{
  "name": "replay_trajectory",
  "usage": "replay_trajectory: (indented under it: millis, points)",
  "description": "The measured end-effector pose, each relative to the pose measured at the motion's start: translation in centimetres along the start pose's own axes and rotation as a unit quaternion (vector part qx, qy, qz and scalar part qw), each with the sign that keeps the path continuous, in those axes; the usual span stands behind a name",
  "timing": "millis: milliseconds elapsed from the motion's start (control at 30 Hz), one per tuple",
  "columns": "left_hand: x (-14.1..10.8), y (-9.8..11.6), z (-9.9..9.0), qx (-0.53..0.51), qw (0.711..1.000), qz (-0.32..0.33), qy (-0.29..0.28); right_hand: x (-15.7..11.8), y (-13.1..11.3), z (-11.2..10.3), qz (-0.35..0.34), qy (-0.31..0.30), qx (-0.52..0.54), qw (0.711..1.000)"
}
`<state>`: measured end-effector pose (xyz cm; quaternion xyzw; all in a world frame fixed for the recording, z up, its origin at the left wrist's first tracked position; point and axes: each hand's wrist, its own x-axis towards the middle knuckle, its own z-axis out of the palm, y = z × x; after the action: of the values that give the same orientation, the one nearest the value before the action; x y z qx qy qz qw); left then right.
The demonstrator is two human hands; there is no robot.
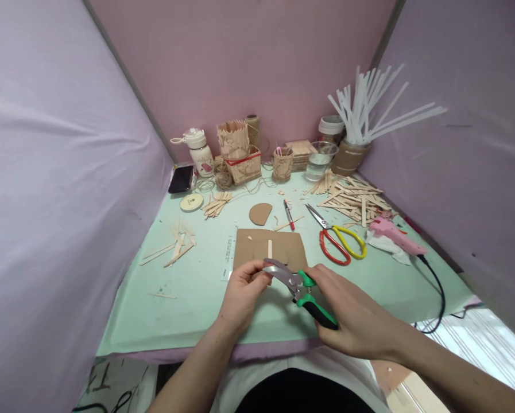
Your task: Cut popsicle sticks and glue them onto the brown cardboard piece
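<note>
My right hand (341,307) is wrapped round the green and black handles of a pair of pruning shears (287,277). The curved blades reach left to the fingertips of my left hand (246,287). Pinched in that left hand is a pale wooden craft stick (270,249), which stands up past the blades; its lower end is hidden by fingers and blades. Beneath and behind them lies a brown cardboard piece (246,246) on the table. A rounded cardboard cutout (260,214) rests just beyond it.
Large scissors with red and yellow handles (335,246) lie right of the cardboard, near a pink glue gun (397,236). Loose craft sticks (354,198) are heaped at the back right. Offcuts (179,244) lie left. A water cup (320,163) and a bottle (201,155) stand behind.
</note>
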<state>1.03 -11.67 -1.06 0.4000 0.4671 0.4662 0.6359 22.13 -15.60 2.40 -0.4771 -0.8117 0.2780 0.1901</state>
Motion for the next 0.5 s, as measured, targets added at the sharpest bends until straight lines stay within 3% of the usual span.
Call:
replay_trajectory:
  millis: [500]
  points:
    - [-0.18,0.17,-0.27,0.071,0.997,0.012,-0.026,-0.34,-0.27,-0.42,0.004,-0.029,-0.003,1.000]
